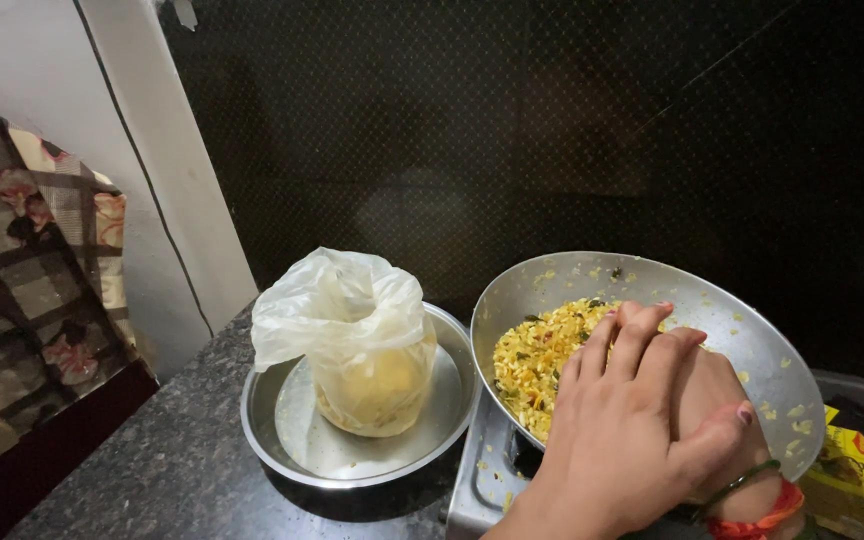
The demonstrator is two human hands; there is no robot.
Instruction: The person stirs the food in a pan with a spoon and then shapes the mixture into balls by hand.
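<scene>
Left hand (617, 430) lies flat over the right hand (722, 400), fingers extended; whether either grips anything cannot be told. Both press into the yellow flake mix (537, 355) inside the tilted steel pan (742, 330) on the stove (482, 480). Left, a filled plastic bag (357, 335) stands open-topped in a steel bowl (282, 440) on the counter (172, 460). Far right: a flat yellow packet (852, 455).

Place: a home kitchen, dimly lit.
Desk: a dark speckled stone desk (182, 450) is carrying the cookware.
Stove: a steel gas stove (482, 470) is sitting at the desk's right end, bearing a wide metal pan (742, 330) of yellow flaked food (537, 355).
Vessel: a steel bowl (272, 440) is holding a plastic bag (352, 330) of food.
Wall: a dark patterned wall (552, 130) is rising behind.
Cloth: a floral checked cloth (32, 260) is hanging at left.
</scene>
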